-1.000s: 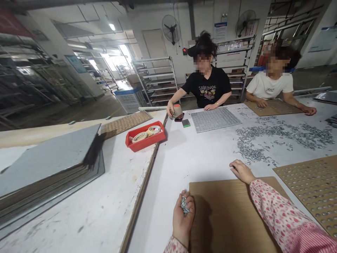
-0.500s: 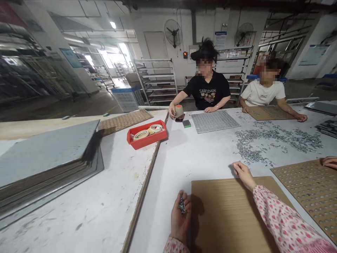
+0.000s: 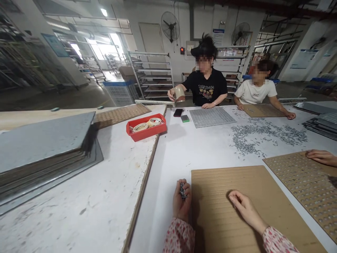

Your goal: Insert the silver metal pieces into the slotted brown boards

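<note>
My left hand is cupped shut around a handful of small metal pieces, just left of the brown cardboard sheet in front of me. My right hand rests on that sheet near its middle, fingers curled together in a pinch; what they hold is hidden. A loose pile of the same shiny metal pieces lies scattered on the white table beyond the sheet.
A perforated brown board lies to my right with another person's hand on it. Two people sit across; one lifts a cup. A red tray with tape rolls and a stack of grey sheets stand left.
My right hand drew back from the sheet's far edge to its middle. The person opposite raised the cup off the table. Another person's hand came onto the perforated board.
</note>
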### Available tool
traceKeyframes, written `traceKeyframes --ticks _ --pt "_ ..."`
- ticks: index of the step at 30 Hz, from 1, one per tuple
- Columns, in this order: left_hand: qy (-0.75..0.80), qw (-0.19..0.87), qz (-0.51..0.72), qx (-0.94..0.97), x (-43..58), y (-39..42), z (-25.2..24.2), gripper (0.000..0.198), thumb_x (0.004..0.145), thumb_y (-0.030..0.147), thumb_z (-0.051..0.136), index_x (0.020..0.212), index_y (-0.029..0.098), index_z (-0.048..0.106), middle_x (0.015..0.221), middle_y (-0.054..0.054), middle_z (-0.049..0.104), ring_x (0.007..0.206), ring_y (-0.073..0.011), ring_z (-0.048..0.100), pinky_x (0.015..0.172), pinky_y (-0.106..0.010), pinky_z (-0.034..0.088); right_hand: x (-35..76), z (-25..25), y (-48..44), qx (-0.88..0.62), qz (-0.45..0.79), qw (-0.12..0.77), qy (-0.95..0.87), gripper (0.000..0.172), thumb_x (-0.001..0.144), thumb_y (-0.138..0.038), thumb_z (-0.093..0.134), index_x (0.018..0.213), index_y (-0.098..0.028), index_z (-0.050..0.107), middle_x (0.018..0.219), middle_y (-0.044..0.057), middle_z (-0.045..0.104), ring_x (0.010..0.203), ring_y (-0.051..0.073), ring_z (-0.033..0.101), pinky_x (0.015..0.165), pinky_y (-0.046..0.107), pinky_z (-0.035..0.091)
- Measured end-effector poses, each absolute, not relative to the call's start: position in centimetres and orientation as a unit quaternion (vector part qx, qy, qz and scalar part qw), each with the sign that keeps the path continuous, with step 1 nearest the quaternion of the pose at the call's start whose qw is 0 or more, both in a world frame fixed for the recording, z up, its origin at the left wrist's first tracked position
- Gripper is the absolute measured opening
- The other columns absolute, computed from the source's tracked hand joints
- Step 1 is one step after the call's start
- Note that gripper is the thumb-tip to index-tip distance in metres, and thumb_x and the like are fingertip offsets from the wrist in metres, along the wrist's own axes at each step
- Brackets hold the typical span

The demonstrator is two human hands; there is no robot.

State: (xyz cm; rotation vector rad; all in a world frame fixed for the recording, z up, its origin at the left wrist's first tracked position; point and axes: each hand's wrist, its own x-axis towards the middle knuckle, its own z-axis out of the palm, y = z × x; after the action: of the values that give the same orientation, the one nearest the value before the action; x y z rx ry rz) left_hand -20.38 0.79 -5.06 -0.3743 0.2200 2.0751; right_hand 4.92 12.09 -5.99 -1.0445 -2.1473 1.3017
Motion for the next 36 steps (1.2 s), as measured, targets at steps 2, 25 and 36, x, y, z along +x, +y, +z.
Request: traceKeyframes --ticks 2,25,36 --pt "0.091 0.489 0.856 -0.143 -20.4 0.8 -5.2 0.017 0.097 0.017 0.041 0.084 0.015 0.052 0.072 0.001 0.047 0.051 -0.002 0.042 0.041 -0.009 0.031 5.3 -5.9 11.3 -0.369 0.431 0.22 -0.793 0.039 0.091 -0.054 0.045 0.079 -0.018 0.056 0.069 0.002 0.054 0.064 0.014 0.051 0.059 0.025 0.04" --pt "0.172 0.456 0.865 -0.118 -19.9 -0.8 -4.8 0.011 0.09 0.008 0.045 0.083 0.015 0.049 0.068 0.002 0.043 0.05 -0.0036 0.041 0.04 -0.011 0.028 5.9 -6.7 11.0 -0.269 0.318 0.232 -0.879 0.035 0.095 -0.046 0.041 0.079 -0.02 0.057 0.067 0.002 0.058 0.063 0.015 0.055 0.06 0.025 0.042" --pt "0.192 0.452 0.861 -0.129 -19.1 -0.3 -5.0 0.014 0.084 0.003 0.052 0.093 0.013 0.054 0.073 0.001 0.047 0.052 -0.0041 0.043 0.039 -0.012 0.031 6.3 -7.4 11.1 -0.274 0.34 0.216 -0.873 0.03 0.093 -0.045 0.046 0.081 -0.021 0.059 0.065 0.001 0.058 0.059 0.015 0.053 0.057 0.025 0.041"
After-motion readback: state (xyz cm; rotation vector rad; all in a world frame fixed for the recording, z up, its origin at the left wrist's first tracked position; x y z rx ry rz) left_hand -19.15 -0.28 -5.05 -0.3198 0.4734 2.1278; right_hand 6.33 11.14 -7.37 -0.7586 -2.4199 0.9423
